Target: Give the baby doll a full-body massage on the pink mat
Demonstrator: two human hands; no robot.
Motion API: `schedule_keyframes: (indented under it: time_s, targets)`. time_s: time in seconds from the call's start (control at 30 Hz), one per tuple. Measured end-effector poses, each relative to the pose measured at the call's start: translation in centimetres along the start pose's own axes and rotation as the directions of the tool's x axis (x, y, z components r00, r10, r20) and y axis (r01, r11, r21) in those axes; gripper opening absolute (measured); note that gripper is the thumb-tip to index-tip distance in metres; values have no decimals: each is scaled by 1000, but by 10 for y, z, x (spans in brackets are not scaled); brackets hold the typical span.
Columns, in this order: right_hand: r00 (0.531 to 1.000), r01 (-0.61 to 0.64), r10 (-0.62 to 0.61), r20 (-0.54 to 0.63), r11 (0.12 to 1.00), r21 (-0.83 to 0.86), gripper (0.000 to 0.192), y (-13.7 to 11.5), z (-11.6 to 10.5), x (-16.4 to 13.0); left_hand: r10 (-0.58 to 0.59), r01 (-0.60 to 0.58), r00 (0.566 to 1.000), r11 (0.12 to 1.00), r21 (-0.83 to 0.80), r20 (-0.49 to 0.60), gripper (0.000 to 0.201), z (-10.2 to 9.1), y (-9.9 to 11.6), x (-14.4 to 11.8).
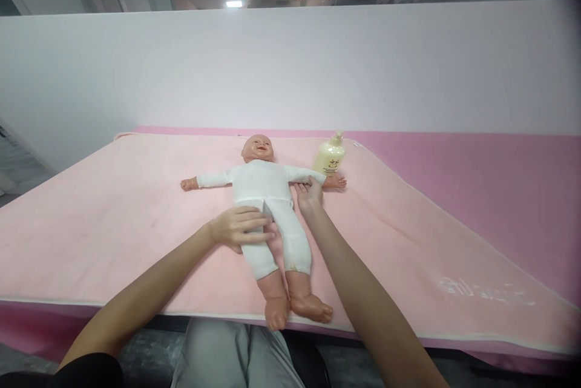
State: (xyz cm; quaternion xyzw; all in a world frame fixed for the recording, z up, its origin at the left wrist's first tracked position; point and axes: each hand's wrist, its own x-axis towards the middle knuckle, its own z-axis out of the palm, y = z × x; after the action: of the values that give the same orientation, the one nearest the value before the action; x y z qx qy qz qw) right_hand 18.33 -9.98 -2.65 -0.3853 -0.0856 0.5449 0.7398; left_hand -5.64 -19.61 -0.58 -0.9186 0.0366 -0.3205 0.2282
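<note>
A baby doll point(263, 179) with a white cloth body lies on its back on a pale pink blanket, head away from me and bare feet near the front edge. Across the thigh on the left of the view rests my left hand point(240, 227), its fingers stretched out and slightly apart. My right hand point(310, 196) is at the doll's sleeved arm on the right, palm up, with the thumb against the sleeve and fingertips partly hidden beside it. Just behind that arm stands a pump bottle point(330, 157) of pale yellow liquid, touching or very close to it.
The pink blanket point(136, 212) covers most of the table. A darker pink surface point(476, 188) shows beyond its right edge. Behind rises a white partition point(290, 67), with glass above it. My legs point(236, 355) are under the front edge.
</note>
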Motion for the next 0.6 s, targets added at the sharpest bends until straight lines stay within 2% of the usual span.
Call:
schedule_keyframes:
  time_s: [0.13, 0.2, 0.3, 0.4, 0.47, 0.53, 0.6]
  targets:
    - [1000, 24, -24, -10, 999, -45, 11, -4, -2, 4, 150, -151, 988, 988, -38, -31, 26, 7, 20, 17]
    - [999, 45, -46, -9, 998, -41, 13, -6, -4, 7, 207, -208, 978, 977, -51, -29, 27, 10, 27, 25]
    - [998, 57, -57, -1, 998, -34, 15, -9, -6, 9, 231, -232, 973, 970, -73, -30, 27, 13, 30, 27]
    - [1000, 19, -18, 17, 999, -29, 15, -12, -7, 10, 160, -159, 987, 977, -144, -5, 30, 15, 24, 19]
    - [1000, -4, 4, 16, 1000, 3, 15, -12, -8, 11, 65, -48, 995, 976, -211, 75, 33, 16, 19, 9]
    - [1000, -13, 13, 8, 1000, 19, 16, -11, -9, 13, -58, 104, 979, 968, -230, 198, 33, 17, 16, -1]
    - [998, 55, -53, 42, 998, -42, 17, -8, -11, 17, -177, 235, 942, 955, -181, 287, 27, 17, 15, -14]
